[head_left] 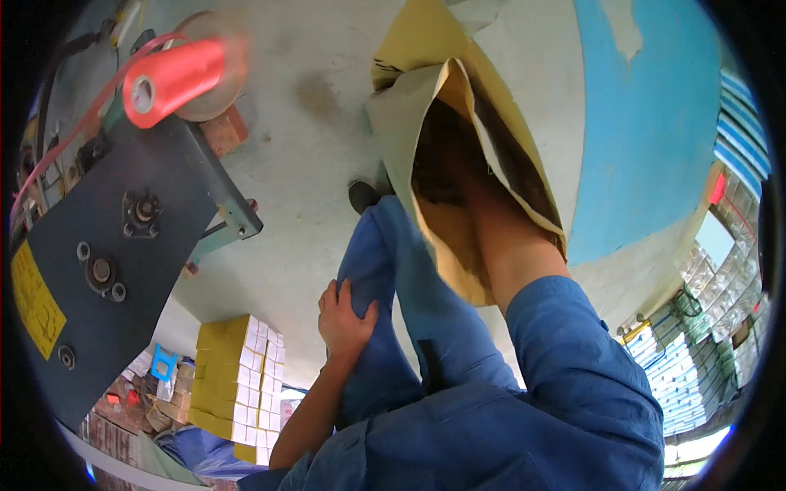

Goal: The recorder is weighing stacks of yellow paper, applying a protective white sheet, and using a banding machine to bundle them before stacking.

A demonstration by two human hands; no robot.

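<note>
A large tan paper sack (401, 135) stands in front of me with its mouth gaping toward me. My right forearm (512, 233) reaches deep into it, so the hand and whatever it touches are hidden in the dark inside. A dark inner layer shows along the sack's right side. On the thigh of my blue trousers (372, 254) rests my left hand (345, 319), fingers lying flat with the thumb apart and nothing held.
At left stands a dark machine plate (123, 221) with bolted bearings, carrying a red spool (173, 82) near a blurred round disc. Stacked yellow and white boxes (237, 376) sit lower left, by a small blue stool (164, 362). Blue paint (647, 139) covers the floor at right.
</note>
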